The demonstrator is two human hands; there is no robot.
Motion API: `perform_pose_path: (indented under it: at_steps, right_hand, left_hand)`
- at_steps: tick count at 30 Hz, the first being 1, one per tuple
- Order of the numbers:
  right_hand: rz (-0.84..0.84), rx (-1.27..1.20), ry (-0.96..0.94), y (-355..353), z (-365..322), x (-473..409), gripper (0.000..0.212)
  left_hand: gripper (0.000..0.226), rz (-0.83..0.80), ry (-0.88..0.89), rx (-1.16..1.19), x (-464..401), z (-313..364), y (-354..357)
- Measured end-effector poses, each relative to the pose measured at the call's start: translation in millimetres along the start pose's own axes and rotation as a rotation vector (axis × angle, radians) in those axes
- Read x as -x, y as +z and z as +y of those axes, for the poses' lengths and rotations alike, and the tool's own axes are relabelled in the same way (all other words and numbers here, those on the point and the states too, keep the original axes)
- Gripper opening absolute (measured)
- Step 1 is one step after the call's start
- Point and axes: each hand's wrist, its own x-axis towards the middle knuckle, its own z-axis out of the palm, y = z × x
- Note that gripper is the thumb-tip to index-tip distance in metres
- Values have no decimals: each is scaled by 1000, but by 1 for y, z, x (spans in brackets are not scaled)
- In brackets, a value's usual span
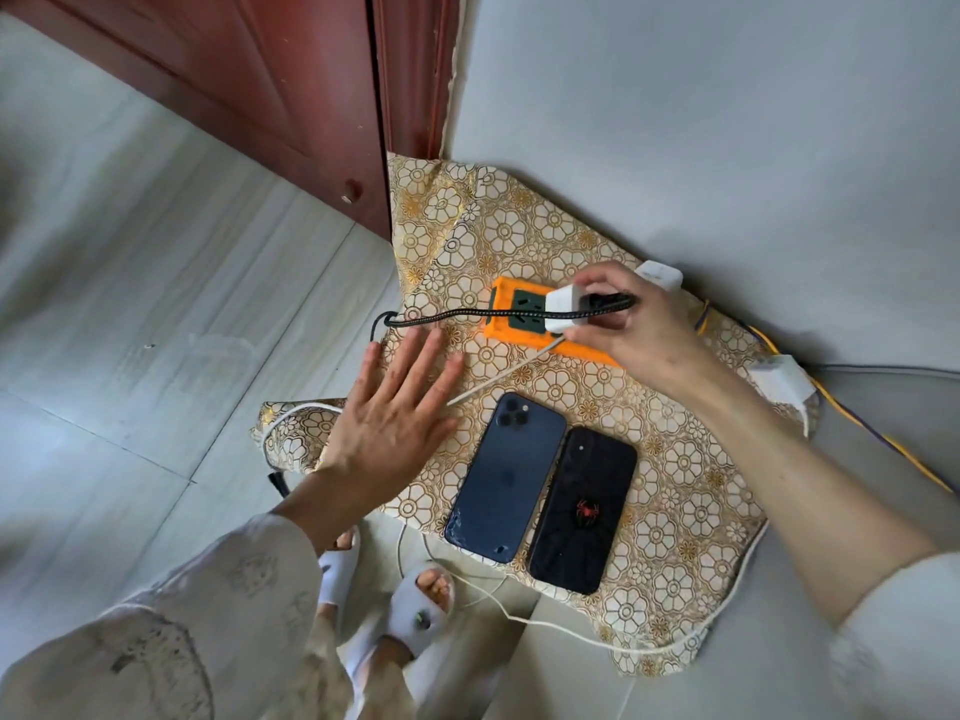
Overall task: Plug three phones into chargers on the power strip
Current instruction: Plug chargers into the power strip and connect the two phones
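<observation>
Floral cloth [675, 459]: two phones [506, 478], left hand [395, 423] flat, right hand [631, 330] gripping one charger [569, 308].

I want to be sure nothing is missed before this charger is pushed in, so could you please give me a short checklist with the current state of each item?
1. White charger gripped by the right hand: ok.
2. Charger positioned over a socket of the orange power strip: ok; whether its prongs are seated: cannot tell.
3. Black braided cable attached to the charger: ok.
4. Left hand free, flat on the floral cloth: ok.
5. Three phones present: not ok, only the blue phone and black spider phone show.
6. Phones plugged in: not ok, no cable enters either.
</observation>
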Motion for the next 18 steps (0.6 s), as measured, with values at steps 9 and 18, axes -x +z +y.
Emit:
perform_pose_path:
  at_steps: [9, 18]
  right_hand:
    - [68, 112, 6, 12, -2, 1, 38]
    - [75, 366, -151, 20, -15, -5, 37]
  left_hand:
    - [53, -9, 37, 186, 6, -3, -7]
    - [45, 172, 105, 341, 12, -12, -19]
